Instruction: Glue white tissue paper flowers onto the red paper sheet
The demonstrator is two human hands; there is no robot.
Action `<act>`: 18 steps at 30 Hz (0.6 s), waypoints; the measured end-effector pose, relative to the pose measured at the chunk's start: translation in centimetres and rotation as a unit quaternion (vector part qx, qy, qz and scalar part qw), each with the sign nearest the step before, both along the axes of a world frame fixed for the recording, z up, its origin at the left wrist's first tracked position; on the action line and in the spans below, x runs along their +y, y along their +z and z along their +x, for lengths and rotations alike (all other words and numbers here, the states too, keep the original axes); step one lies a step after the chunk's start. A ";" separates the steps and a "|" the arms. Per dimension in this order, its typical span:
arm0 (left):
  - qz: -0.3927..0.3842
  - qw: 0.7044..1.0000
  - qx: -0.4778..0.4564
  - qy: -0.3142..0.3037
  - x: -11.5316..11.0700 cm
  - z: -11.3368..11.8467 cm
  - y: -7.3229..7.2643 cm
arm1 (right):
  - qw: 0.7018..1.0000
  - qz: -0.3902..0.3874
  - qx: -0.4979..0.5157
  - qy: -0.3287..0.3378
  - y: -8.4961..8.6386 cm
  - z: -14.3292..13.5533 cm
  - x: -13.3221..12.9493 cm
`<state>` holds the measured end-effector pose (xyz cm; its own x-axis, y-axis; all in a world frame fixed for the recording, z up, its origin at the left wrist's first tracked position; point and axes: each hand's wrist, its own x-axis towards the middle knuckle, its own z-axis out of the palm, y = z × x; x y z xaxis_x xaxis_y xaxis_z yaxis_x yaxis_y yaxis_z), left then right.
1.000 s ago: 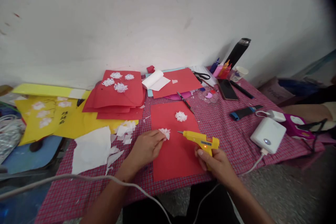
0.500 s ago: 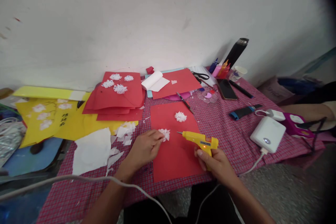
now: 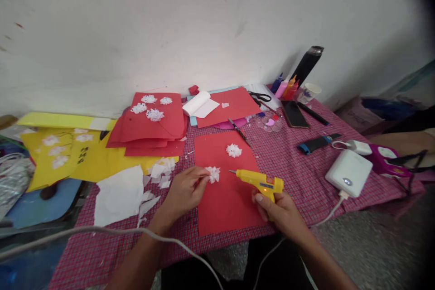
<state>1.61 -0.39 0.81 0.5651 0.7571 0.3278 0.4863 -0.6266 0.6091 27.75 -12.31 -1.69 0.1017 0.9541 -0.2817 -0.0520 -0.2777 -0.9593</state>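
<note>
A red sheet (image 3: pixel 227 208) lies before me on the checked tablecloth. One white paper flower (image 3: pixel 234 150) rests on its upper part. At the sheet's left edge is a second white flower (image 3: pixel 213 174), its left side between the fingertips of my left hand (image 3: pixel 188 189). My right hand (image 3: pixel 280 213) is wrapped round the handle of a yellow glue gun (image 3: pixel 253 177), which has a small orange light lit. The gun's nozzle points left toward the second flower, a short gap away from it.
Left of the sheet are torn white paper pieces (image 3: pixel 118 197) and stacked red sheets (image 3: pixel 149 131) with flowers. Beyond lie a pen (image 3: pixel 239 132) and scissors (image 3: pixel 260 96). A phone (image 3: pixel 294 114), a power bank (image 3: pixel 349 173) and a bottle (image 3: pixel 307 65) stand right. A cable (image 3: pixel 112 231) crosses in front.
The thumb and fingers of my left hand have shifted slightly, showing more of the second flower. My right hand and the glue gun are almost unmoved.
</note>
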 end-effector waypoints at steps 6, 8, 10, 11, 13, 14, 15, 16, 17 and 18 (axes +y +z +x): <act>0.011 1.000 -0.014 0.002 0.0 0.0 -0.2 | 1.000 -0.006 -0.007 0.001 0.1 0.0 0.0; 0.014 1.000 -0.003 -0.002 0.0 0.0 -0.5 | 1.000 -0.005 -0.005 0.002 0.2 0.0 -0.1; 0.010 1.000 0.015 -0.003 0.0 0.1 -0.8 | 1.000 -0.004 -0.001 0.004 0.3 0.0 -0.1; 0.006 1.000 0.025 -0.004 0.1 0.1 -0.9 | 1.000 -0.002 0.001 0.005 0.3 0.0 -0.1; 0.002 0.999 0.042 -0.008 0.1 0.2 -1.0 | 1.000 0.000 0.003 0.006 0.3 0.0 -0.1; 0.002 0.999 0.047 -0.010 0.1 0.2 -1.1 | 1.000 0.001 0.005 0.007 0.3 0.0 -0.1; 0.001 0.999 0.051 -0.012 0.2 0.2 -1.1 | 1.000 0.001 0.006 0.008 0.3 0.0 0.0; 0.002 0.998 0.054 -0.012 0.2 0.2 -1.2 | 1.000 0.004 0.009 0.007 0.3 0.0 0.0; 0.002 0.998 0.057 -0.012 0.2 0.3 -1.3 | 1.000 0.008 0.013 0.004 0.3 0.0 0.0; 0.003 0.998 0.059 -0.011 0.2 0.3 -1.3 | 1.000 0.012 0.015 -0.001 0.3 -0.1 0.0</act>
<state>1.88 -0.16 -0.53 0.6166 0.7423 0.2624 0.5400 -0.6413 0.5452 27.67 -12.30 -1.43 0.0946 0.9608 -0.2608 -0.0811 -0.2536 -0.9639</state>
